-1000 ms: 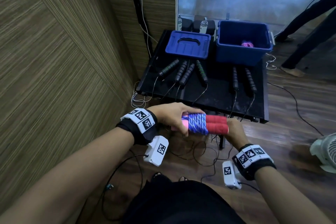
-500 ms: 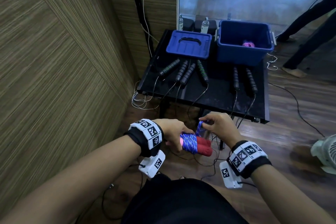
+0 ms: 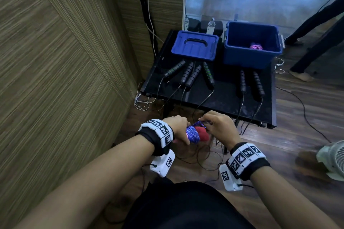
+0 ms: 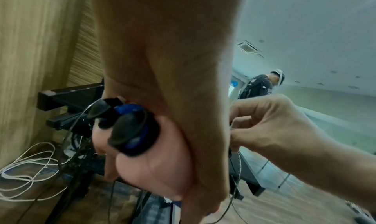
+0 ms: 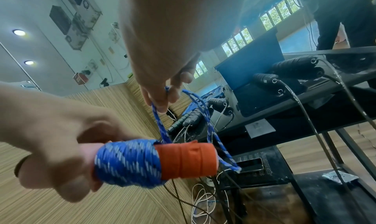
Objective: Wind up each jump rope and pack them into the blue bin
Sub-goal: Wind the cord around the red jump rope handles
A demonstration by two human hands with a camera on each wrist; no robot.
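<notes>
Left hand [image 5: 52,140] grips the wound jump rope [image 5: 142,161] by its handles; right hand [image 5: 162,76] pinches its loose blue cord end. No legible writing.

Dim indoor light, bluish cast off the back wall. Wrist views blurred near the lens, edges stretched; two ceiling lights [image 5: 19,32] glare.
</notes>
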